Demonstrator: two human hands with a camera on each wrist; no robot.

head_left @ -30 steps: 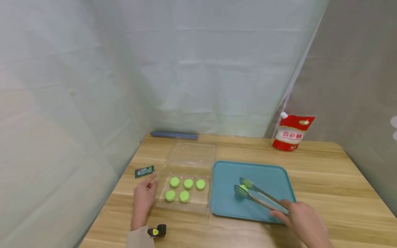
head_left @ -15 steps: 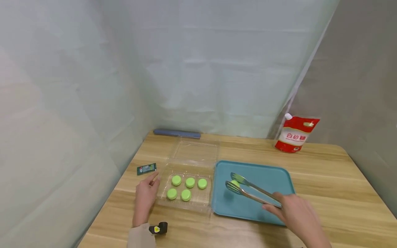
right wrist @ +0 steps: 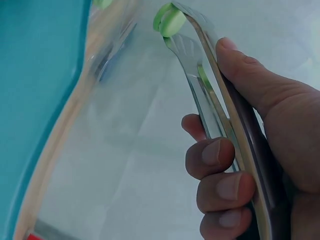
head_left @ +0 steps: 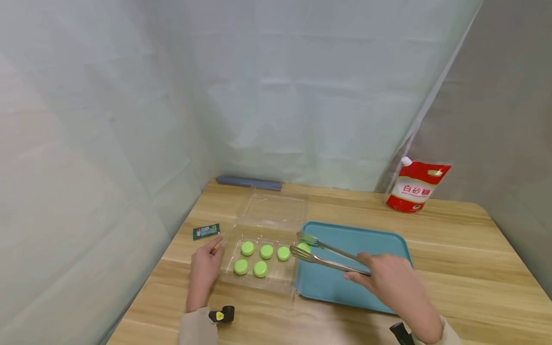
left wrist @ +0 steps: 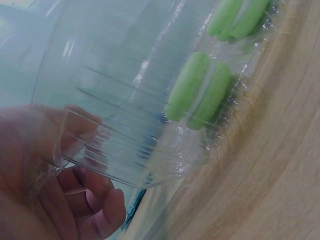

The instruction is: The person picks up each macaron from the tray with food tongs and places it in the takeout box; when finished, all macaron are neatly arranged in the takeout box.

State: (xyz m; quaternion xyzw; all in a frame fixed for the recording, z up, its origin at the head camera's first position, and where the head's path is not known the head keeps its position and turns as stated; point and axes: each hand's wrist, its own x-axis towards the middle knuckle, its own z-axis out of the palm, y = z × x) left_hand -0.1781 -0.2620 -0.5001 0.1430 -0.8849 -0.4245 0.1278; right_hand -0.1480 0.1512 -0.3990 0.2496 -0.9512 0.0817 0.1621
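Observation:
My right hand (head_left: 385, 275) grips metal tongs (head_left: 334, 263), fingers curled round the handles in the right wrist view. Between the tong tips is a green macaron (right wrist: 169, 21), held up over the seam between tray and box. A clear plastic box (head_left: 269, 280) lies with its lid (head_left: 276, 208) folded back. Several green macarons (head_left: 260, 269) sit inside it in two rows. At the box's left edge my left hand (head_left: 206, 266) pinches the plastic; in the left wrist view a finger (left wrist: 77, 125) shows through the clear wall.
The blue tray (head_left: 351, 282) lies right of the box, under the right hand. A small green sachet (head_left: 206, 231) lies beyond the left hand. At the back are a blue bar (head_left: 249, 183) and a red sugar pouch (head_left: 417, 186). Cloth walls (head_left: 276, 96) enclose the table.
The right hand has carried the tongs and macaron leftward, from over the tray to the box's right edge. The left hand stays at the box. The head view has shifted slightly.

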